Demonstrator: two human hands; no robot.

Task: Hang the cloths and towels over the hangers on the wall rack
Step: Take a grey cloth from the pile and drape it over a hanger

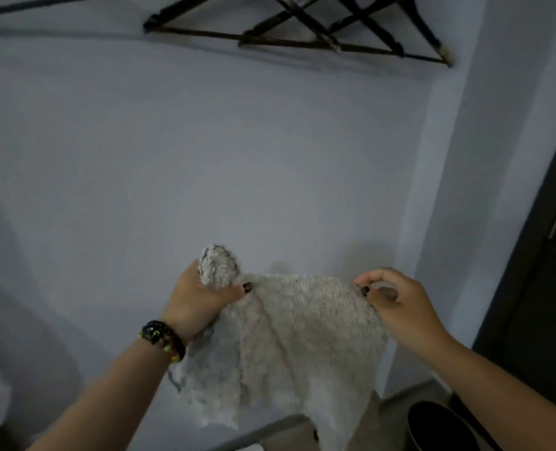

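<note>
Scene: A person stands at a pale blue wall [205,141], a fluffy towel [289,340] stretched between two bare hands, well below a cluster of dark hangers [302,37].

Left hand: The left hand [201,297], a beaded bracelet [164,340] at its wrist, is closed on one top corner of the towel; a bunched tuft of pile sticks up above the thumb.

Right hand: The right hand [397,301] pinches the opposite end of the top edge between thumb and forefinger, the other fingers curled loosely behind.

Towel: Between the two grips the top edge runs nearly level; below them the cloth hangs free in soft folds, its lower end dropping out of view past a pale ledge [279,428].

Hangers: Up and slightly right of both grips, the overlapping triangular frames hang close to the wall, every lower bar bare.

Handling: The towel looks light, limp and thick-piled, not slippery; it will likely sag wherever unsupported and cling a little to a bar.

Where to hold: The two top corners look the sound choice, keeping the edge spread so it can be laid over a lower bar.

Risk: Draped unevenly, the heavier side may well pull the cloth off, and the free-hanging frames may swing when touched.
</note>
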